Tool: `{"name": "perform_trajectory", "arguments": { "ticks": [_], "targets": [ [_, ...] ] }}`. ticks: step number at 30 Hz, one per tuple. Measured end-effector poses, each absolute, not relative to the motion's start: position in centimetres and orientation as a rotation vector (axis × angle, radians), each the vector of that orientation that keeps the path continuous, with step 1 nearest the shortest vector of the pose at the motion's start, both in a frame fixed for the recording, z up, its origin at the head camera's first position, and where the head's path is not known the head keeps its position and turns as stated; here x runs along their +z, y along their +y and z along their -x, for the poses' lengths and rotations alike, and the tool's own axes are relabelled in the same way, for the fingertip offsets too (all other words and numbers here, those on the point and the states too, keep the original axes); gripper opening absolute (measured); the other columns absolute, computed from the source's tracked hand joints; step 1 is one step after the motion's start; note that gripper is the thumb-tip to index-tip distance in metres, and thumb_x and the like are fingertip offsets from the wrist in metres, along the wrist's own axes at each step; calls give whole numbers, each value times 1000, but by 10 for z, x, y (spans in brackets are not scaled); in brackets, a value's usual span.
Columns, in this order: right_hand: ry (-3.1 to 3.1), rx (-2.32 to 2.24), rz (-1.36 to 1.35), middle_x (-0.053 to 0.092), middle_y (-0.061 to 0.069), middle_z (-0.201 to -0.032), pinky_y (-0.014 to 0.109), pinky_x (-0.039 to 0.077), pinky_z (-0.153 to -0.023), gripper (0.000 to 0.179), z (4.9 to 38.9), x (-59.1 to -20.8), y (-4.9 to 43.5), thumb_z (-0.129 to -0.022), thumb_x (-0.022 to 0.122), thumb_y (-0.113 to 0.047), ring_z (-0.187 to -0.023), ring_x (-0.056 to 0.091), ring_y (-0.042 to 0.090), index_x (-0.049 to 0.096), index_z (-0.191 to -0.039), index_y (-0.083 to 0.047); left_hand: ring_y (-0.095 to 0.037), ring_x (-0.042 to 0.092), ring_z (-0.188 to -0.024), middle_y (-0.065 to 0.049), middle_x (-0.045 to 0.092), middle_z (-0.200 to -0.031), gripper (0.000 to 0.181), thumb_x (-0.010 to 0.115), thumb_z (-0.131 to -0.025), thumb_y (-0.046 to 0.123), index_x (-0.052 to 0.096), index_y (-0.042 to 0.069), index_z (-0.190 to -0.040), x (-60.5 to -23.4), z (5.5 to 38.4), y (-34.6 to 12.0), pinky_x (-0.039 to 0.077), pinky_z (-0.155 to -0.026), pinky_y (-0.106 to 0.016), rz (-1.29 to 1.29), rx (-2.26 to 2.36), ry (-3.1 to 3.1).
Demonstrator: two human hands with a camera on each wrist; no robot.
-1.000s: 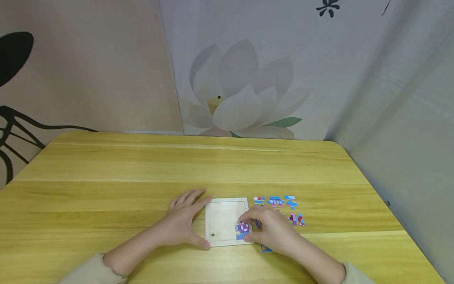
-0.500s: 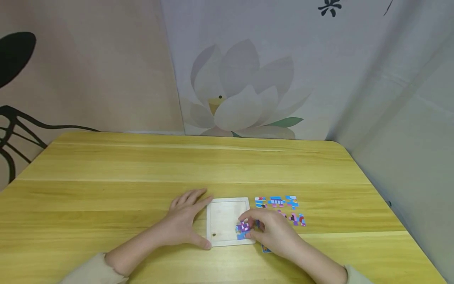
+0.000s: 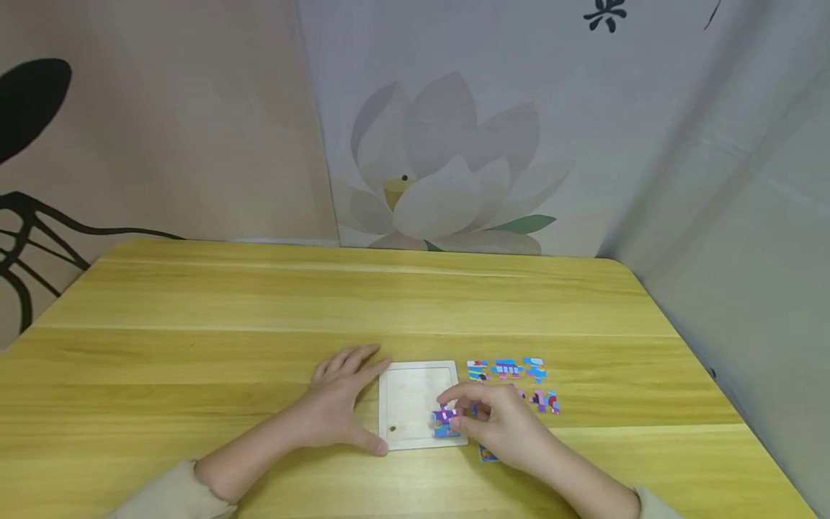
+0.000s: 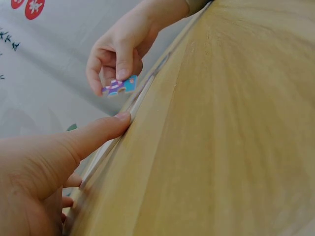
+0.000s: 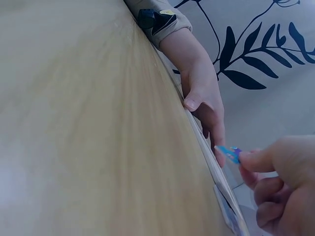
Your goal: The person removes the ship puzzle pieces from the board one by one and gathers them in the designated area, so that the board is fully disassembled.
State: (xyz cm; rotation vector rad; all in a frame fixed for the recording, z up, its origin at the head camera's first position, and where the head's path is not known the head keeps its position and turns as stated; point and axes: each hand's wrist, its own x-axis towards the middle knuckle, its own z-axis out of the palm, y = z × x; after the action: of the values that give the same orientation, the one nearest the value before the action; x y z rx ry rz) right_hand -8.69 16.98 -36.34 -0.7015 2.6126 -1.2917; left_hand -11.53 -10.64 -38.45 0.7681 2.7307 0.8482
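Observation:
My right hand (image 3: pixel 502 424) pinches a purple and blue jigsaw puzzle piece (image 3: pixel 442 427) between thumb and fingers, over the lower right part of a pale wooden puzzle tray (image 3: pixel 382 404). In the left wrist view the puzzle piece (image 4: pixel 120 86) is raised and tilted, thumb on its upper edge. My left hand (image 3: pixel 333 405) lies with fingers spread at the tray's left side. Its thumb touches the lower left corner and its index finger the upper left one. From the right wrist, the puzzle piece (image 5: pixel 229 153) shows almost edge-on at the fingertips.
Several loose puzzle pieces (image 3: pixel 508 368) lie on the wooden table (image 3: pixel 259 303) right of the tray, some partly covered by my right hand. One piece (image 3: pixel 488 454) peeks out below that hand. A curtain with a lotus print (image 3: pixel 447 166) hangs behind the table.
In my right fingers the puzzle piece has turned and tilted slightly, still over the same corner of the tray. My left hand keeps its place on the tray's edge.

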Motion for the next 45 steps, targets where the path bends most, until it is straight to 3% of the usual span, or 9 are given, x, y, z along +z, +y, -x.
{"name": "perform_trajectory", "arguments": {
  "ticks": [15, 38, 45],
  "targets": [
    [2527, -1479, 616, 65, -1, -90, 18, 32, -41, 20, 79, -359, 189, -82, 74, -8, -48, 34, 1, 72, -101, -12, -41, 8, -141, -15, 17, -156, 119, 82, -53, 64, 35, 9, -148, -382, 114, -107, 2, -106, -67, -768, 871, 2705],
    [2525, -1503, 637, 64, 2, -83, 22, 32, -37, 21, 71, -361, 241, -84, 70, -5, -49, 36, 1, 70, -106, -7, -41, 9, -140, -16, 16, -156, 120, 81, -53, 65, 35, 9, -148, -383, 114, -107, 3, -106, -67, -781, 841, 2721],
    [2529, -1517, 671, 65, 0, -87, 23, 32, -37, 24, 72, -363, 255, -84, 69, -1, -47, 36, 5, 69, -107, -6, -42, 8, -140, -16, 17, -156, 119, 82, -53, 63, 35, 9, -148, -382, 114, -107, 3, -106, -67, -777, 855, 2710]
  ]
}}
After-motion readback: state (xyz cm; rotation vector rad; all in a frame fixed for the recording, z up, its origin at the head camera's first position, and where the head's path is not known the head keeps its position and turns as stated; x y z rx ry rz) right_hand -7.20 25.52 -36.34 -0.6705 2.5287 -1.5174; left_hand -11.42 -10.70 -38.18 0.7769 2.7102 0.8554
